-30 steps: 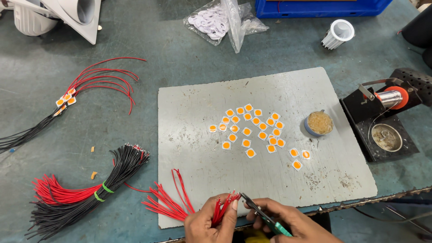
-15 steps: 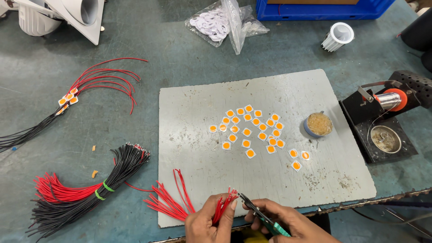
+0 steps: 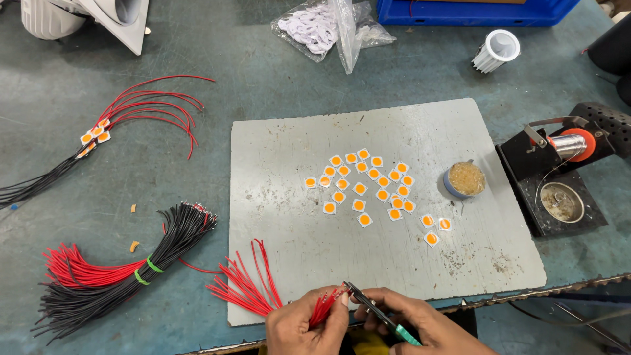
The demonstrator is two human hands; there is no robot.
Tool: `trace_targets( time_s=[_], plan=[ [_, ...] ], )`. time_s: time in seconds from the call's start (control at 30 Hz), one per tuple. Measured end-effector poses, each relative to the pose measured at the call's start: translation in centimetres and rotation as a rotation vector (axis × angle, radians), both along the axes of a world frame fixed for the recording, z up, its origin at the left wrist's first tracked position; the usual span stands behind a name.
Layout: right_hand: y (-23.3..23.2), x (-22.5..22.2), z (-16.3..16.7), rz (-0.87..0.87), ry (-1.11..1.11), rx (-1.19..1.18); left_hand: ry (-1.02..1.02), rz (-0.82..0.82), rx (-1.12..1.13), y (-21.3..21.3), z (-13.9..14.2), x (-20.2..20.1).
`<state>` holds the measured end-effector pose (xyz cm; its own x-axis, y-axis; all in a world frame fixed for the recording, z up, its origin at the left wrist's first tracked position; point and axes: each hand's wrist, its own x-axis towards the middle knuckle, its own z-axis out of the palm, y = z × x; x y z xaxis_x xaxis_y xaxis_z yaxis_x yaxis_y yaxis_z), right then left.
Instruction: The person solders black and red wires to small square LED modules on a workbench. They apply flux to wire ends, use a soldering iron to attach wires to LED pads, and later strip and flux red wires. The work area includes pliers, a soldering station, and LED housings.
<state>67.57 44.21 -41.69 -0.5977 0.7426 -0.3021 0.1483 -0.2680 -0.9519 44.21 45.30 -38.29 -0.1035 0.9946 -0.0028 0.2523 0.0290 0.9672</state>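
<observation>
- We saw the left hand (image 3: 307,322) at the six o'clock edge of the view, its fingers pressed together around a small bunch of short red insulated wires (image 3: 323,306), stripped ends pointing up toward twelve o'clock.
- The right hand (image 3: 414,322) sat just beside it at about five o'clock, its fingers closed on a slim pair of metal tweezers with a teal grip (image 3: 376,311); the tips met the wire ends near the left thumb.
- Both hands hovered over the near edge of a worn grey rectangular work mat (image 3: 407,125) lying on the teal-green metal bench (image 3: 197,46).
- A loose fan of more red wires (image 3: 244,284) lay at nine o'clock from the left hand, partly on the mat.
- Toward twelve o'clock from the hands, at the mat's middle, we noted a scatter of small white squares with orange round centres (image 3: 365,186).
- At two o'clock stood a small round tin of amber flux (image 3: 465,179), and further right a black soldering stand with an orange-collared spool (image 3: 559,177).
- At nine o'clock, well apart from the hands, lay a bundle of red and black wires tied with a green band (image 3: 125,266).
- At ten o'clock, red and black wires already joined to orange squares (image 3: 105,128) curved across the bench.
- At twelve o'clock lay a clear plastic bag of white parts (image 3: 322,26).
</observation>
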Motion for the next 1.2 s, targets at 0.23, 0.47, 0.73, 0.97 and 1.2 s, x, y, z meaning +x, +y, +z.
trace_targets(
  time_s=[0.23,0.47,0.73,0.97,1.2],
  plan=[
    [0.0,-0.4,0.7,-0.041,-0.035,-0.169,-0.031,-0.037,-0.064,-0.1,-0.2,0.0],
    [0.2,-0.8,1.5,-0.021,-0.067,-0.142,-0.027,-0.037,-0.030,-0.2,-0.4,-0.1],
    [-0.5,-0.3,-0.1,-0.113,0.073,-0.237,-0.098,0.003,-0.110,-0.5,-2.7,-0.3],
    [-0.3,0.0,-1.1,-0.139,0.250,-0.166,-0.159,0.043,0.002,-1.1,-6.0,-1.3],
    [-0.7,-0.1,-1.8,-0.112,0.124,-0.260,-0.158,0.038,-0.108,-1.2,-6.6,-1.4]
  ],
)
